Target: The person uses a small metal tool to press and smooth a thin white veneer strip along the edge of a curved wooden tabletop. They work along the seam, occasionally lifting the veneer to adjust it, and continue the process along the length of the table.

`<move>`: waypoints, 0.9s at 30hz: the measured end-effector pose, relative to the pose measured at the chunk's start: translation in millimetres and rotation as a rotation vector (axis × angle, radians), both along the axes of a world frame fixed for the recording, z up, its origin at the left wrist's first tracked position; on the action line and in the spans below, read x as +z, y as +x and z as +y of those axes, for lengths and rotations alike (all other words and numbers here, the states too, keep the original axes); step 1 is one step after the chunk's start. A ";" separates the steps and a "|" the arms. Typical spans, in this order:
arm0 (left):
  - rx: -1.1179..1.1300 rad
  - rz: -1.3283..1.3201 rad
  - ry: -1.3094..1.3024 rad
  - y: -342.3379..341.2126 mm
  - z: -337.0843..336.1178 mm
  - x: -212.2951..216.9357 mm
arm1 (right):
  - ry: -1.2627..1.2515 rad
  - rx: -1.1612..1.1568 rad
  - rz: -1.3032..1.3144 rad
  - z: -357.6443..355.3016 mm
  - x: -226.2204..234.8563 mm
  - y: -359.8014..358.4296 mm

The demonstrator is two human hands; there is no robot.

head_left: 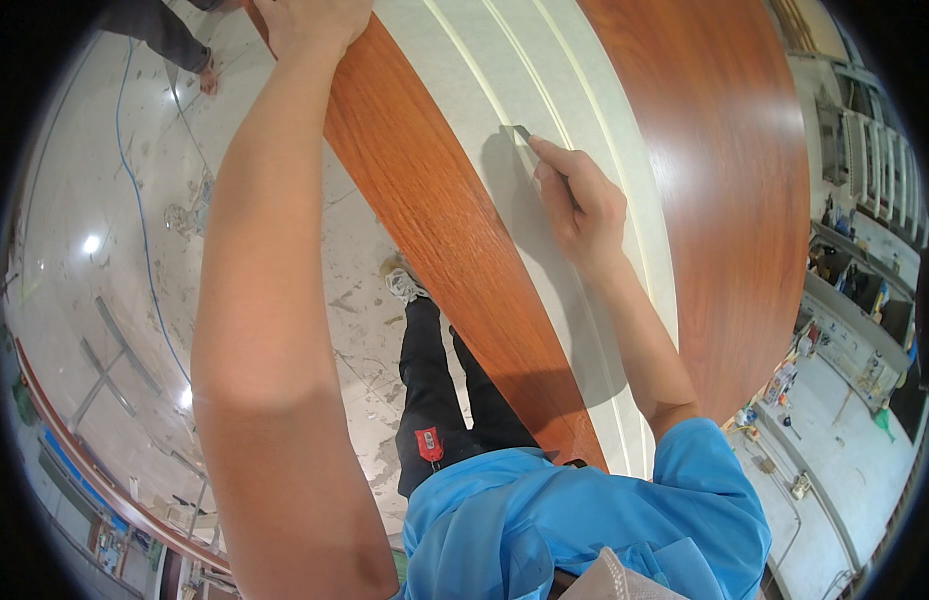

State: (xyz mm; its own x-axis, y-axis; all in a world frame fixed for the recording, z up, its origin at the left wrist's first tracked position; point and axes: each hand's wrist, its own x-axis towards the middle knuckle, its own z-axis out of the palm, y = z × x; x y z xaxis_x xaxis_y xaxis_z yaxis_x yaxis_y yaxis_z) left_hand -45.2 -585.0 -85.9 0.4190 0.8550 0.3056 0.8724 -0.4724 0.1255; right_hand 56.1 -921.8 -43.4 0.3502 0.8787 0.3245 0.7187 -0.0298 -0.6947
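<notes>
My right hand [589, 205] is closed around a small, dark, thin tool [522, 132], mostly hidden in the fingers. The tool's tip meets a pale groove line in a light grey-green panel strip [524, 75]. Several such lines run lengthwise along that strip. On its left lies a reddish-brown wood-grain strip [434, 170]; to its right is a wide, glossy wood-grain surface [724, 200]. At the top, my left hand [319, 22] rests on the left wood-grain strip near its outer edge. The upper border of the picture cuts off most of its fingers.
A blue cable [136, 195] runs across the scuffed floor [354, 260] on the left. Another person's leg and hand [208, 78] show at the upper left. Metal bars [109, 360] lie on the floor. At the right, a cluttered shelf [864, 280] stands beyond the work surface.
</notes>
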 end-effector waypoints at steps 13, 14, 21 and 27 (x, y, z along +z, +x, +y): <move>0.004 0.002 0.013 0.1 2.1 -2.9 | -0.011 -0.002 -0.009 -7.0 0.6 -0.5; 0.006 0.000 0.011 0.2 2.3 -2.8 | -0.010 -0.003 -0.009 -7.6 0.5 -0.8; 0.006 0.013 0.039 0.2 3.8 -4.6 | -0.061 -0.006 0.036 -15.2 3.5 -0.8; 0.004 0.015 0.044 0.4 4.4 -6.6 | -0.053 -0.013 0.007 -18.6 2.0 -1.5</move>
